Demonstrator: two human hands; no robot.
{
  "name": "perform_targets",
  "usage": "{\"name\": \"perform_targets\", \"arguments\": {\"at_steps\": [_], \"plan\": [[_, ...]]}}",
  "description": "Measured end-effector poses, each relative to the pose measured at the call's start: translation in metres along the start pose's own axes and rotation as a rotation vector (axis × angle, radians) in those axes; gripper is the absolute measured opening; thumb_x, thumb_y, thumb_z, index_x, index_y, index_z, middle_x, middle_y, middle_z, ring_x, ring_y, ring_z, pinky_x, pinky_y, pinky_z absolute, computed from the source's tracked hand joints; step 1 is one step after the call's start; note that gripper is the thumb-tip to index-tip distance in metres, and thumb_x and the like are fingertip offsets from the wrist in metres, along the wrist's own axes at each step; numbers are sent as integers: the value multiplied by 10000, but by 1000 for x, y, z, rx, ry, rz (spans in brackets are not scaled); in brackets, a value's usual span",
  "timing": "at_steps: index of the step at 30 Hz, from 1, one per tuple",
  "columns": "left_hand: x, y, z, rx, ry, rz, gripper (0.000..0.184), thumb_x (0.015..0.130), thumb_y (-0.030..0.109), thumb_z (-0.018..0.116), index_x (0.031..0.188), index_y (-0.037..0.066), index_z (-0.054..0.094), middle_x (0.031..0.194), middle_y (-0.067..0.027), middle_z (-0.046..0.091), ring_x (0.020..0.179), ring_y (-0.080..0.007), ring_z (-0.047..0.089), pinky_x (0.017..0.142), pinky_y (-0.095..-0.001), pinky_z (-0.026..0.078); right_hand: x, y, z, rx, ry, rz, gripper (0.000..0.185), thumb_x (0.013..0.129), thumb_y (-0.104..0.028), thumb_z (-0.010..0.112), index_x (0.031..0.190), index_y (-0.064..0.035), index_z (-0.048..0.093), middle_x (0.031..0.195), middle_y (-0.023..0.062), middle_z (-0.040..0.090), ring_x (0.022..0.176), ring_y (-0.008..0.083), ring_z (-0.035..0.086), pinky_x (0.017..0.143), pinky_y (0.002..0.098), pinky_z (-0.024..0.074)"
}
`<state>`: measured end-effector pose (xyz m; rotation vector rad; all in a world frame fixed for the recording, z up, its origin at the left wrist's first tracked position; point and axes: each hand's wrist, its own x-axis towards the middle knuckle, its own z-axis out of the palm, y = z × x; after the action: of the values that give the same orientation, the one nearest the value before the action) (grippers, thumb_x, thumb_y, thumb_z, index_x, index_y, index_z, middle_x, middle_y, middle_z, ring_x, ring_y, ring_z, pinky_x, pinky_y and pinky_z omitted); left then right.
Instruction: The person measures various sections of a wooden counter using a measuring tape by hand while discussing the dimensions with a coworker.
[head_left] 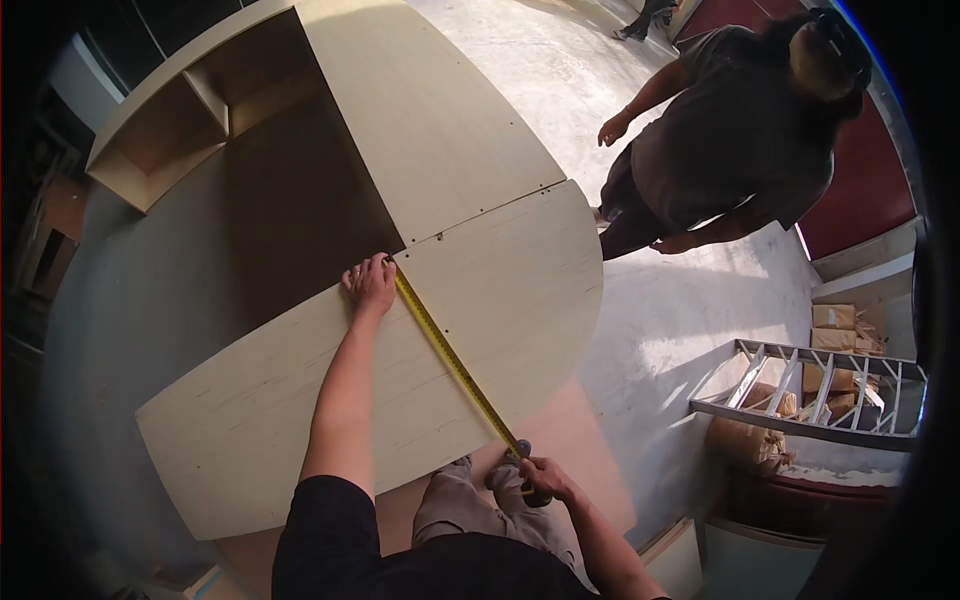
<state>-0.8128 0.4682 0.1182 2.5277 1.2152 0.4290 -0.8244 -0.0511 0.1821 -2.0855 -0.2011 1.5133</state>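
Note:
A yellow tape measure (450,356) is stretched across a pale plywood panel (270,420), from the panel's inner edge to its near edge. My left hand (371,286) is at the far end of the blade, its fingers closed at the panel's inner edge and holding the tape's end there. Just past the near edge, my right hand (546,478) is wrapped around the dark tape case, which is partly hidden by the fingers. Small dark holes lie along the joint where this panel meets a second plywood panel (430,120).
An open wooden compartment (160,150) stands at the upper left. Another person (720,140) in dark clothes is at the right, beyond the panels. A metal ladder (815,395) and wrapped bundles (750,445) are at the lower right. Concrete floor (670,320) lies between.

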Motion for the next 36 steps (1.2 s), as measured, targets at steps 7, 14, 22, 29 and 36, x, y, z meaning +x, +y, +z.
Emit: {"name": "perform_targets", "arguments": {"at_steps": [7, 14, 22, 29, 36], "plan": [[-18, 7, -21, 59, -146, 48, 791, 877, 627, 509, 1507, 203, 290, 1605, -113, 157, 1489, -288, 76, 1172, -554, 0, 6, -45, -86, -118, 184, -141, 385, 982, -309, 471, 821, -5, 646, 713, 66, 622, 636, 153, 585, 600, 318, 486], [-59, 53, -35, 78, -354, -88, 906, 869, 638, 519, 1558, 193, 136, 1628, -104, -37, 1495, -301, -79, 1169, -560, -51, 29, -25, -160, -8, 244, -82, 421, 984, -350, 475, 799, -7, 635, 697, 49, 602, 617, 135, 566, 560, 295, 460], [-112, 134, -64, 128, -576, -346, 952, 789, 501, 704, 1536, 187, 205, 1614, -148, 54, 1481, -382, 62, 1148, -624, 143, 37, 40, -264, -204, -99, -163, 449, 997, -398, 462, 832, -34, 667, 755, 44, 627, 702, 138, 574, 651, 311, 479], [-208, 224, -55, 152, -737, -485, 1003, 772, 542, 714, 1543, 184, 180, 1609, -190, 23, 1468, -433, 62, 1112, -661, 190, 58, 91, -372, -305, -275, -66, 531, 994, -470, 443, 843, -21, 682, 790, 65, 662, 761, 166, 617, 734, 341, 502], [-191, 235, -41, 64, -734, -614, 935, 809, 591, 659, 1525, 152, 250, 1594, -231, 62, 1446, -471, 116, 1128, -585, 243, 101, 105, -425, -172, -226, 45, 552, 979, -506, 452, 848, -32, 703, 819, 67, 677, 730, 182, 612, 670, 325, 489]]}}
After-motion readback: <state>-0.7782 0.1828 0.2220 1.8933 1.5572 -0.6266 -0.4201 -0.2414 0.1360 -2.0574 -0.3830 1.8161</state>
